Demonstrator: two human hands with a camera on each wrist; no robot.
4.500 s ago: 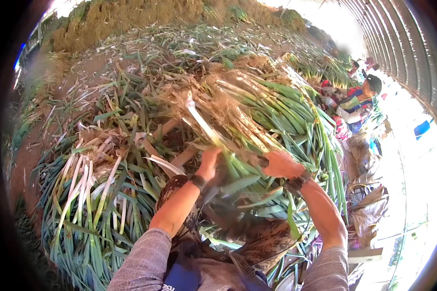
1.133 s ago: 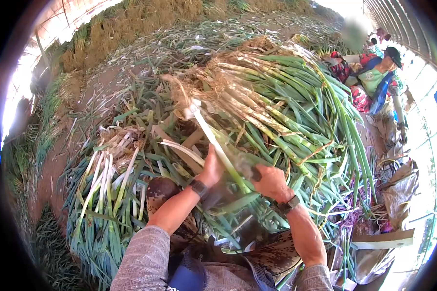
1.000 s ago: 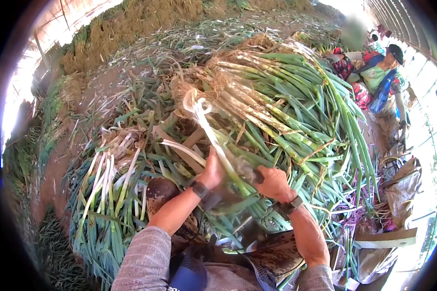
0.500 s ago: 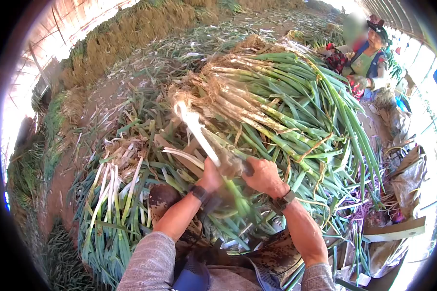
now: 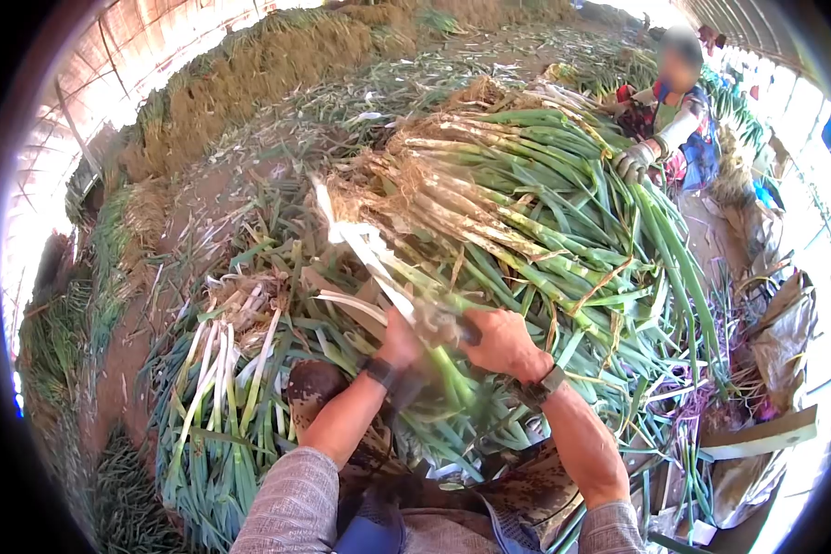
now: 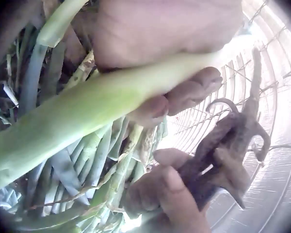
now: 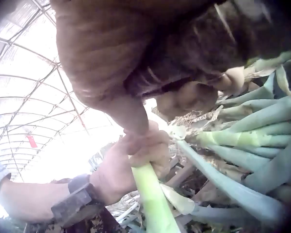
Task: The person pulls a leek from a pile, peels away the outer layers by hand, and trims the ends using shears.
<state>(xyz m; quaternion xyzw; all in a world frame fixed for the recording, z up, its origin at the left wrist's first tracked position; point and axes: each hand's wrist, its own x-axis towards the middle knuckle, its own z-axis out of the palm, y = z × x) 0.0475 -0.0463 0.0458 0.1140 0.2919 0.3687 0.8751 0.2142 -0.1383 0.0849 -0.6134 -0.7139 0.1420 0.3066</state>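
My left hand [image 5: 399,343] grips a long green onion [image 5: 371,258] by its stalk, the white root end pointing up and away from me. In the left wrist view, its fingers curl round the pale green stalk [image 6: 77,114]. My right hand [image 5: 506,343] is close beside it and holds a dark tool [image 6: 223,141] with a thin nozzle and hooked parts, like an air blow gun. Between the hands the stalk and loose skin are blurred. White strips of skin hang off the root end. Green leaves trail down over my lap.
A large heap of unpeeled green onions [image 5: 545,203] lies ahead to the right, roots toward the left. White-stemmed peeled onions [image 5: 217,369] lie at left. A person's gloved hand [image 5: 635,162] reaches onto the heap. A pale board [image 5: 762,434] sticks out at lower right.
The right hand has come closer to the left hand. Loose white skin at the root end has shifted and stretched out. The other person has leaned in, a gloved hand now at the heap.
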